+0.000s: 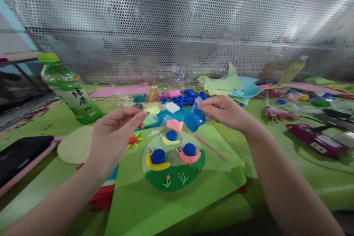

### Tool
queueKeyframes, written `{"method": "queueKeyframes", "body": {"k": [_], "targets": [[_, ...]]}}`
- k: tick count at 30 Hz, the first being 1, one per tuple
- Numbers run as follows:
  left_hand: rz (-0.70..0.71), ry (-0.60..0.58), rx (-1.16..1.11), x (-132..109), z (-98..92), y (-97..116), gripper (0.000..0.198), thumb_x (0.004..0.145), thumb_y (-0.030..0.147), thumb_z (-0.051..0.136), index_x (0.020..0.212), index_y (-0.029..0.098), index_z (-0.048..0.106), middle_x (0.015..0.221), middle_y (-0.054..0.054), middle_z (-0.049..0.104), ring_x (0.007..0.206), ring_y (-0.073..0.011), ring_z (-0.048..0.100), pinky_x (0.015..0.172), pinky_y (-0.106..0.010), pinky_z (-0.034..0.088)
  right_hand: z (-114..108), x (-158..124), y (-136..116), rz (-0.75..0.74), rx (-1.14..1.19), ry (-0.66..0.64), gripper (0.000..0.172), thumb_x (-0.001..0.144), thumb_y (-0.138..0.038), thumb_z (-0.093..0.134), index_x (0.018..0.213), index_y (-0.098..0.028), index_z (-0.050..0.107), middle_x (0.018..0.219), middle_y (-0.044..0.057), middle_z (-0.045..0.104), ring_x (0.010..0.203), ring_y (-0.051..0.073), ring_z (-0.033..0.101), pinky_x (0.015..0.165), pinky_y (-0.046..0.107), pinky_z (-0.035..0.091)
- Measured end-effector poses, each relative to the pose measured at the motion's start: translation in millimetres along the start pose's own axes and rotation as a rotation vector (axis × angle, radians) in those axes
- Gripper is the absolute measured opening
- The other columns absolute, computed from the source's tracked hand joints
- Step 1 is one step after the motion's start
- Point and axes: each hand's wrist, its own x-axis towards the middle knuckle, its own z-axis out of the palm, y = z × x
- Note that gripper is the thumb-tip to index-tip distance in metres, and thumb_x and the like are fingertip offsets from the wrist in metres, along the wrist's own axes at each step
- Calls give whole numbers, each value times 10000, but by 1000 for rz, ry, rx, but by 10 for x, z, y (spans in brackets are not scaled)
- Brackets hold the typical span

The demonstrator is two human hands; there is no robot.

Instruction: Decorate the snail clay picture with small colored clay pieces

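My right hand pinches the top of a small clear bag of blue modelling clay, held above the green paper. At the left, my left hand is closed in a pinch; whatever sits between its fingertips is too small to name. Below both hands lies a round clay picture with a dark green lower part. On it are a yellow snail, a pink snail and a pale yellow snail, each with a blue bottle-cap shell. A red and yellow clay sun lies near my left hand.
A green tea bottle stands at the left, near a black phone. Behind the picture are blue caps and bagged clay. A pink stick lies on the paper. A perforated metal panel closes the back.
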Motion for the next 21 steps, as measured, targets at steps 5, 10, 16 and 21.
{"method": "queueKeyframes", "body": {"k": [5, 10, 16, 21], "targets": [[-43, -45, -18, 1, 11, -30, 145, 727, 360, 667, 761, 221, 696, 706, -9, 661, 617, -107, 560, 550, -227, 491, -257, 40, 307, 269, 13, 206, 360, 702, -232, 488, 416, -199, 273, 399, -65, 249, 401, 49, 204, 419, 246, 153], [-72, -99, 127, -12, 44, 47, 141, 702, 339, 678, 793, 237, 711, 736, -5, 685, 597, -93, 557, 528, -190, 475, -352, 81, 575, 389, -50, 210, 363, 698, -225, 470, 406, -207, 255, 382, -67, 235, 384, 55, 198, 420, 245, 176], [-36, -151, 255, -35, 89, 85, 163, 640, 369, 696, 678, 211, 680, 663, -6, 664, 569, -114, 561, 478, -193, 443, -470, 72, 915, 606, -263, 185, 410, 620, -367, 677, 413, -214, 358, 403, -10, 367, 458, 151, 424, 493, 284, 286], [7, -276, 356, -57, 88, 3, 315, 802, 471, 492, 665, 206, 591, 584, 10, 557, 552, -114, 520, 485, -207, 406, -549, 82, 943, 576, -291, 385, 192, 793, -331, 483, 671, -182, 477, 634, 100, 541, 747, 276, 570, 631, 370, 411]]}}
